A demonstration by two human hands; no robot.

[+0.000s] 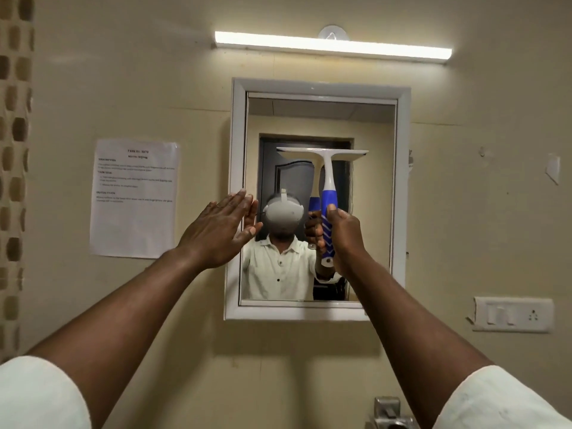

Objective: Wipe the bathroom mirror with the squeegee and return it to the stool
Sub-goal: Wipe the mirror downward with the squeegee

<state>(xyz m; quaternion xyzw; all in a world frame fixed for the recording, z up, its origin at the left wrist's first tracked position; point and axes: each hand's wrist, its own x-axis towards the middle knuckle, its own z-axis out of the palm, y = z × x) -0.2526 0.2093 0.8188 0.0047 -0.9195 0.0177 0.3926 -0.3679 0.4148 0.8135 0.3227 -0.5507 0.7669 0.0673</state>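
Observation:
A white-framed mirror (399, 193) hangs on the beige wall ahead. My right hand (345, 235) is closed around the blue and white handle of a squeegee (327, 178), held upright, its white blade lying level against the glass at mid-height. My left hand (218, 232) is flat with fingers stretched out, its fingertips at the mirror's left frame edge. The glass reflects a person in a white shirt wearing a headset. The stool is out of view.
A printed sheet (134, 198) is taped to the wall left of the mirror. A tube light (332, 46) glows above it. A switch and socket plate (512, 314) sits at lower right. A metal fitting (388, 411) shows at the bottom edge.

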